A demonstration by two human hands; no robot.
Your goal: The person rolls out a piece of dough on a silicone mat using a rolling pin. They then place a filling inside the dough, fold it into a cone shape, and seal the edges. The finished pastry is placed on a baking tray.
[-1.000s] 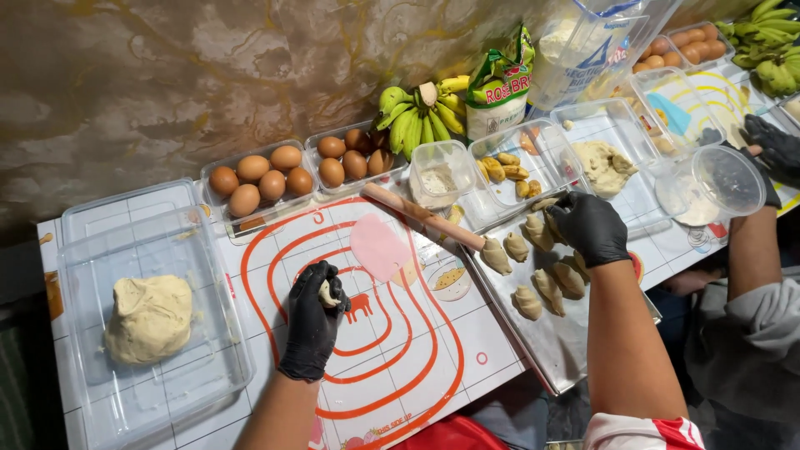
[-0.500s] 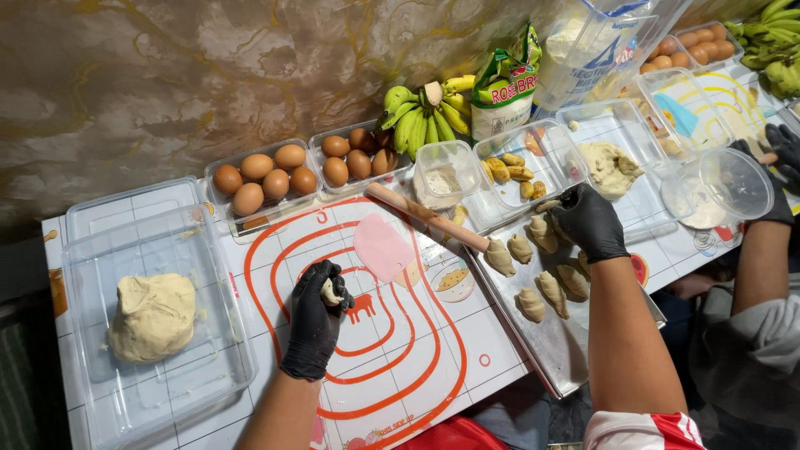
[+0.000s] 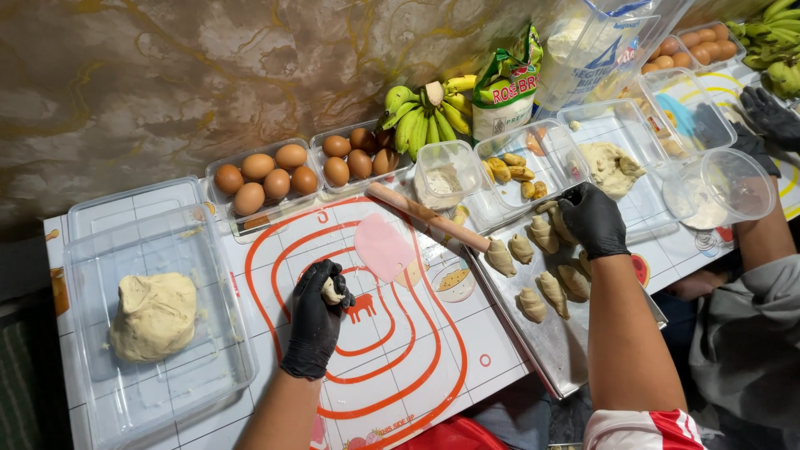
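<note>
1. Where the mat (image 3: 417,367) covers the table, it gives a rolling surface; its long axis runs from the near edge toward the wall, and the left hand (image 3: 317,321) works over its middle.
2. The clear tub (image 3: 225,367) at far left holds the dough mass (image 3: 154,315), probably kept within reach for pinching off pieces.
3. The steel tray (image 3: 558,354) sits just right of the mat, its long axis running diagonally from the near edge up toward the right; shaped rolls (image 3: 533,304) lie on it in rough rows.
4. The rolling pin (image 3: 427,216) lies diagonally between mat and tray, one end toward the eggs (image 3: 267,177), the other touching the tray's near corner.
5. The right hand (image 3: 593,218), black-gloved, rests over the tray's upper end beside the rolls; whether it grips anything cannot be told.
6. The left hand, also gloved, is closed around a small dough piece (image 3: 332,291), fingers curled tight; the piece shows at the top of the fist, pointing upward toward the wall.
7. A pink scraper (image 3: 382,247) lies flat on the mat, just above the left hand.
8. Another person's gloved hand (image 3: 771,112) appears at far right, well apart.
</note>
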